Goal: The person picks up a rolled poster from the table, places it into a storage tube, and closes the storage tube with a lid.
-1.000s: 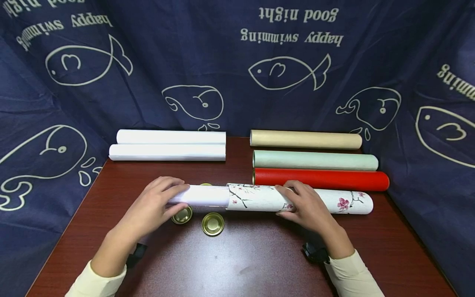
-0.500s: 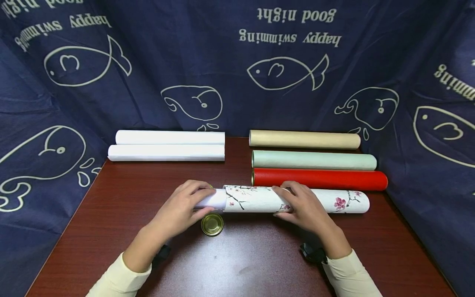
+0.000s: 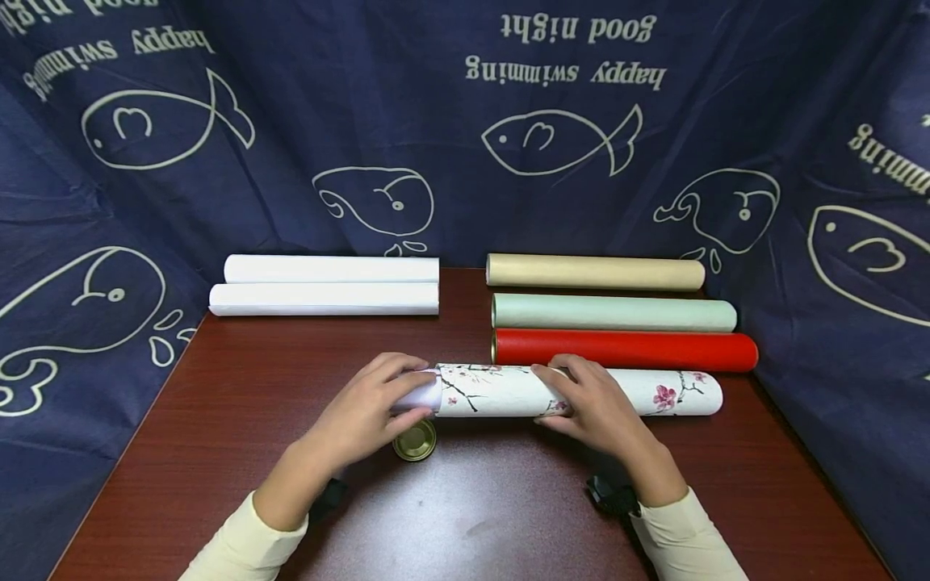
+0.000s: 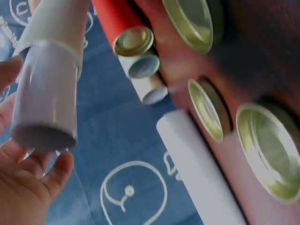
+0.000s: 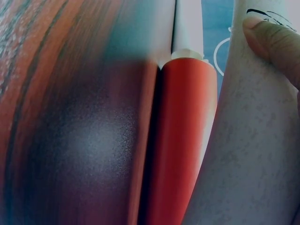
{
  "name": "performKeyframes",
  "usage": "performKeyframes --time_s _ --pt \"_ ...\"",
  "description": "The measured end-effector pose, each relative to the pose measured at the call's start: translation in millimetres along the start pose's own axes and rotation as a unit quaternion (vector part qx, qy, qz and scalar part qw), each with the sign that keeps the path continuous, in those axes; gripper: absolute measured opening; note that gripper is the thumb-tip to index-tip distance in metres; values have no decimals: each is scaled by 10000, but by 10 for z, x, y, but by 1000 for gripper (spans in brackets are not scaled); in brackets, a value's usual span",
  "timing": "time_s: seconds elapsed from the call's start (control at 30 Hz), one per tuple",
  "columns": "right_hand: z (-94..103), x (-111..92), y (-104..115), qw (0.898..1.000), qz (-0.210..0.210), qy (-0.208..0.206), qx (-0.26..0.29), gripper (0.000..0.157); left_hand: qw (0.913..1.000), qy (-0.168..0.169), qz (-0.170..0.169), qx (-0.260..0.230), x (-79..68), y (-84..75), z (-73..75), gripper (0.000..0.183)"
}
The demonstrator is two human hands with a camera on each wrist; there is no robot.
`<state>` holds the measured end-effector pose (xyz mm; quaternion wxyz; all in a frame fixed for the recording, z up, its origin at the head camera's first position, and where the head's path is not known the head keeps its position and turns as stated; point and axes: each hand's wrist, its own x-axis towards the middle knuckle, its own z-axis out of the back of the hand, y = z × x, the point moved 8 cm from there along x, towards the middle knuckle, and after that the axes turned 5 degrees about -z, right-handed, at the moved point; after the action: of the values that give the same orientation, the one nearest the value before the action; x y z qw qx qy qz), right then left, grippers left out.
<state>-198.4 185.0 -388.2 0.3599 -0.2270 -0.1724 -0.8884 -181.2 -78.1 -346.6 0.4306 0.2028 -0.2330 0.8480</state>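
A white cardboard tube with a plum-blossom print (image 3: pixel 497 394) lies crosswise over the table. My right hand (image 3: pixel 592 399) grips it from above near its middle; in the right wrist view the thumb (image 5: pixel 274 42) presses on the tube's side. From the tube's left mouth sticks out a short length of a white paper roll (image 3: pixel 423 392). My left hand (image 3: pixel 374 407) holds that end, thumb on the near side and fingers over the far side. The left wrist view shows the roll (image 4: pixel 47 93) seated within the tube's rim, with fingers around its outer end.
Gold metal lids (image 4: pixel 206 110) lie on the table near my left hand; one lid (image 3: pixel 414 441) shows just below it. Behind the tube lie a red tube (image 3: pixel 654 350), a pale green tube (image 3: pixel 617 313) and a beige tube (image 3: pixel 596 272). Two white rolls (image 3: pixel 327 299) lie at back left.
My left hand has moved right, and the white paper roll has slid deeper into the printed tube, leaving only a short end outside. My right hand has kept its grip in nearly the same place.
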Motion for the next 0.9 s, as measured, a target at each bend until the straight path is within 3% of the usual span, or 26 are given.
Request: performKeyframes --time_s 0.2,0.37,0.73,0.9 --pt "10 6 -1 10000 -36 15 -13 76 9989 -252 321 -242 -165 167 193 47" --pt "18 4 4 10000 -43 -14 2 78 9965 -338 531 -549 -258 252 224 45" --pt "9 -5 13 10000 -36 18 24 78 9893 -286 251 -1411 -135 70 -74 41" --pt "8 1 25 10000 -41 13 -1 77 9841 16 492 -1707 -94 22 -216 42"
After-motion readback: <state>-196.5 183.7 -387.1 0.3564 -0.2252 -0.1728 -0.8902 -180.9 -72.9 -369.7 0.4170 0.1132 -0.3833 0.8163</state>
